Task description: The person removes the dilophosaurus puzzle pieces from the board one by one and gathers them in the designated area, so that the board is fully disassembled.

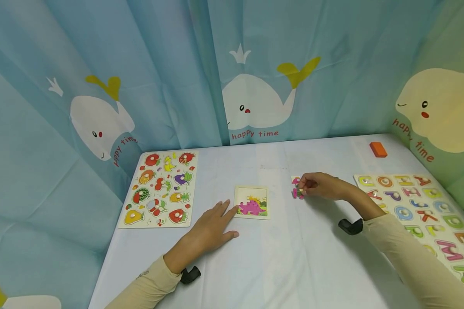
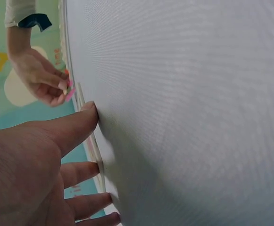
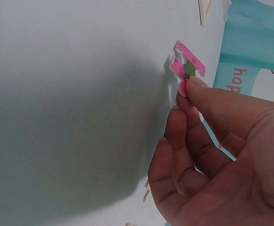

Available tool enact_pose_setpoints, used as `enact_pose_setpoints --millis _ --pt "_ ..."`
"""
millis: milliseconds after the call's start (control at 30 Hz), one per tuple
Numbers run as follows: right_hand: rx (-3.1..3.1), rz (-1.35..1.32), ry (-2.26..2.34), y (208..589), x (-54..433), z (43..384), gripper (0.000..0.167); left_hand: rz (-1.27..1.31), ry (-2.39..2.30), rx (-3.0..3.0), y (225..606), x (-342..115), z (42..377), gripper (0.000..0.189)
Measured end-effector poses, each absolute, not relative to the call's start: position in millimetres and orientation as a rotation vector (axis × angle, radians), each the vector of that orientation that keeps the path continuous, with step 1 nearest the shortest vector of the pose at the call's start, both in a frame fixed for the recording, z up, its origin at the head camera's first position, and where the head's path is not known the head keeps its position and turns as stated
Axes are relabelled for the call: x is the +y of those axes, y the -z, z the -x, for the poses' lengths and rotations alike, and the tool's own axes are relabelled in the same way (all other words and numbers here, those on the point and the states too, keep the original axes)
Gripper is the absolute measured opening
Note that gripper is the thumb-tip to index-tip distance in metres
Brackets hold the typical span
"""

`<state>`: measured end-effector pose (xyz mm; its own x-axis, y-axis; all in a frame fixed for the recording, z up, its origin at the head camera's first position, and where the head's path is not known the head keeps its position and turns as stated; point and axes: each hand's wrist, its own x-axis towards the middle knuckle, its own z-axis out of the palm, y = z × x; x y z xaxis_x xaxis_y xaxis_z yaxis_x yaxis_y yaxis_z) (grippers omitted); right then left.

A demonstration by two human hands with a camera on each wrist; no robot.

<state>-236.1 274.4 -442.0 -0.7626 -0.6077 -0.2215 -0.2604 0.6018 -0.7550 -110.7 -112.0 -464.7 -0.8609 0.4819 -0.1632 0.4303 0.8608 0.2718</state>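
Note:
A small square jigsaw tray [image 1: 251, 187] lies on the table, partly filled with a pink dinosaur picture [image 1: 251, 207]; its upper left part shows bare backing. My left hand [image 1: 212, 227] rests palm down with fingers spread, the index fingertip at the tray's lower left edge. To the right of the tray, my right hand [image 1: 322, 186] pinches a pink and green jigsaw piece [image 3: 189, 68] between thumb and index finger, just above the tabletop. The other fingers of that hand are curled beneath. In the left wrist view, the left hand's thumb [image 2: 80, 122] stretches out.
A fruit peg board [image 1: 162, 189] lies at the left of the table and a letter peg board [image 1: 421, 214] at the right. An orange block [image 1: 378, 149] sits near the back right corner. Whale-printed curtains [image 1: 170, 86] hang behind and beside the table [image 1: 286, 257].

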Motion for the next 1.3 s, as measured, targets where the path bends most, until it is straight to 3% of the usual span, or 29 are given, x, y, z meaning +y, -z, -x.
enact_pose_setpoints --millis 733,1300 --pt "2.746 0.743 0.699 444.2 251.5 225.1 0.011 -0.708 -0.347 2.811 466.1 -113.2 111.3 0.075" --pt "2.791 0.795 0.815 457.7 157.4 191.7 0.035 -0.685 -0.354 2.799 465.4 -112.7 111.3 0.075"
